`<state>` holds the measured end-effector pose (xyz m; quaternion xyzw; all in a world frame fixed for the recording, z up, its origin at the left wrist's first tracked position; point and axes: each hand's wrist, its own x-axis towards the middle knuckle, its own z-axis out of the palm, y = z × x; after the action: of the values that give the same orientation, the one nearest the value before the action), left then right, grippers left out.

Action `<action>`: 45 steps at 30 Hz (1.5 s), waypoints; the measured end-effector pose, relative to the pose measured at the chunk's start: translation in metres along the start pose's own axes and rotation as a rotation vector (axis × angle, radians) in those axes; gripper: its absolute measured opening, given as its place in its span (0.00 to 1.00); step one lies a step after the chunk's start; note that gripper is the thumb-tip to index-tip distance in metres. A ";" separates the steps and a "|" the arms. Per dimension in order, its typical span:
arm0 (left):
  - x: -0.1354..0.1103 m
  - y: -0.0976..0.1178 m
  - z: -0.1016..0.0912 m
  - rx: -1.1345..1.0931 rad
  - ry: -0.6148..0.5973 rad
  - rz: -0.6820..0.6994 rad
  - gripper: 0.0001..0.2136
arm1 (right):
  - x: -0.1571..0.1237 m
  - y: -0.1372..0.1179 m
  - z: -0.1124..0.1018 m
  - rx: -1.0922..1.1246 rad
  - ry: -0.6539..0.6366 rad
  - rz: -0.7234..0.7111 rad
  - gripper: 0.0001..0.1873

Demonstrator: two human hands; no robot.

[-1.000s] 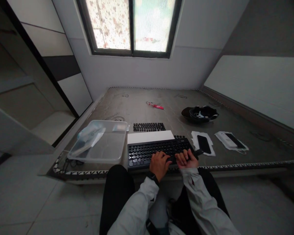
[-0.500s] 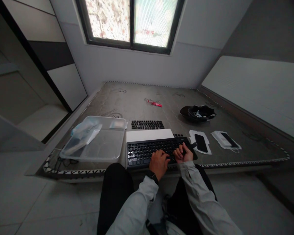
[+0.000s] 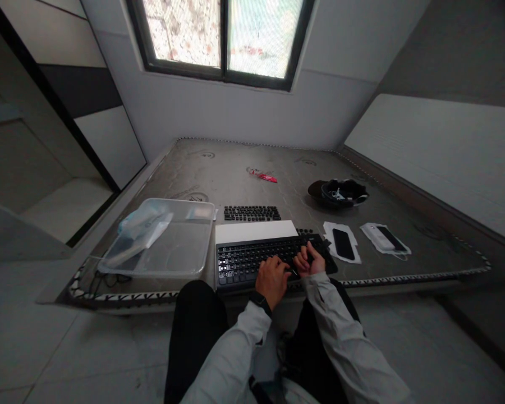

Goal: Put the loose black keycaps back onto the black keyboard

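L hand [image 3: 271, 280] half-curled, fingertips down on the kbd [image 3: 238, 265], can't tell if it grips anything; R hand [image 3: 310, 261] just beside it, fingers folded in near the thumb, can't tell what, if anything, it holds. The kbd lies under both, much of it off to L hand's left, rt end reaching past R hand; blk plastic, long & flat, w/ a smooth white board [image 3: 252, 232] along its far edge, then loose blk keycaps [image 3: 252, 213] in rows. All on a grey-brown mattress [image 3: 223, 174], patterned, b&w edging. Left: shallow clear plastic bin [image 3: 180, 255] w/ bags [image 3: 145, 233] inside; rt: 2 dark phones [image 3: 342, 244] on white sheets [image 3: 356, 255], an upturned dark cap [image 3: 316, 191]; farther back, red pkt [image 3: 267, 177]. Room: pale walls [image 3: 244, 115], dark-framed window [image 3: 224, 42], panelled cabinet [image 3: 73, 90] left, white headboard [image 3: 446, 134] rt, tiled floor [image 3: 88, 336]
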<state>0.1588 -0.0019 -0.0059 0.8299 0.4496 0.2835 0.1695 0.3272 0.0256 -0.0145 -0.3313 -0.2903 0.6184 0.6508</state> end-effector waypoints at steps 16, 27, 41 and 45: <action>0.001 0.000 -0.001 0.003 -0.022 0.007 0.06 | 0.002 0.013 0.012 -0.160 0.117 -0.098 0.26; 0.001 -0.002 -0.001 -0.002 -0.024 0.019 0.07 | -0.004 0.023 0.026 -0.322 0.233 -0.217 0.24; -0.001 0.001 -0.004 -0.051 -0.019 -0.031 0.08 | -0.024 0.042 0.013 -0.294 0.194 -0.342 0.21; -0.001 0.000 -0.004 -0.044 -0.034 -0.040 0.08 | -0.030 0.044 0.007 -0.283 0.148 -0.288 0.18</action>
<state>0.1558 -0.0026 -0.0036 0.8216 0.4567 0.2759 0.2009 0.2927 -0.0037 -0.0437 -0.4190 -0.3702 0.4458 0.6990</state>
